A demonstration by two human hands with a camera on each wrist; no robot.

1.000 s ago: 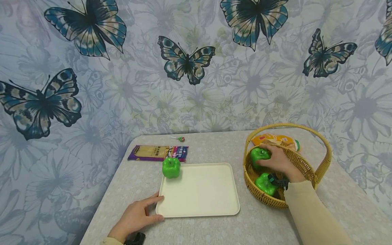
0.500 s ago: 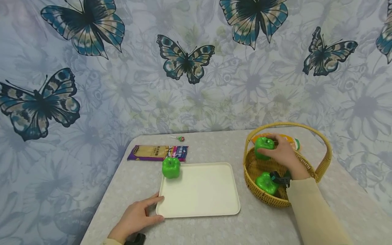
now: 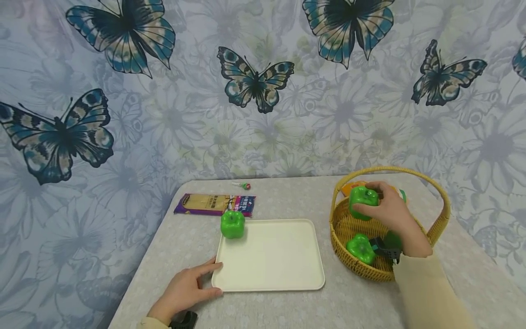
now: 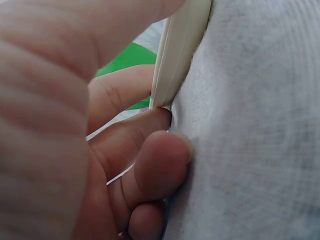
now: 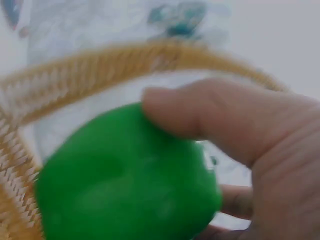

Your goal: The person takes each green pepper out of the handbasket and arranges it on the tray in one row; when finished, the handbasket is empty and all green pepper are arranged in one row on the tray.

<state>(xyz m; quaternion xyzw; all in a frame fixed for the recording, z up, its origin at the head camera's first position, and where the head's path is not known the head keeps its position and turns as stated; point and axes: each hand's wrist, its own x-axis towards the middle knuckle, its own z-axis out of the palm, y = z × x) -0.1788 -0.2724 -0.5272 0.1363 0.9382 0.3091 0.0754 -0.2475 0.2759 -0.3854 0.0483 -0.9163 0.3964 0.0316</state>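
Note:
My right hand point(image 3: 388, 205) grips a green bell pepper point(image 3: 363, 202) between thumb and fingers, up at the level of the rim of the wicker basket point(image 3: 343, 246). In the right wrist view the pepper point(image 5: 125, 175) fills the middle, with the handle point(image 5: 125, 60) behind it. Inside the basket lies a second green pepper point(image 3: 360, 249); more green shows beside my wrist. At the near left corner of the cream tray point(image 3: 271, 256), my left hand point(image 3: 185, 288) holds the rim with thumb and fingers. Another green pepper point(image 3: 232, 224) sits on the tray's far left corner.
A purple and yellow noodle packet point(image 3: 213, 204) lies behind the tray, with a lollipop point(image 3: 245, 186) farther back. An orange packet point(image 3: 349, 187) lies behind the basket, whose tall handle point(image 3: 441, 224) arches over it. A butterfly-patterned wall point(image 3: 263, 137) backs the table.
My right hand has lifted the pepper from inside the basket, up and slightly to the right. My left hand has stayed at the tray's corner.

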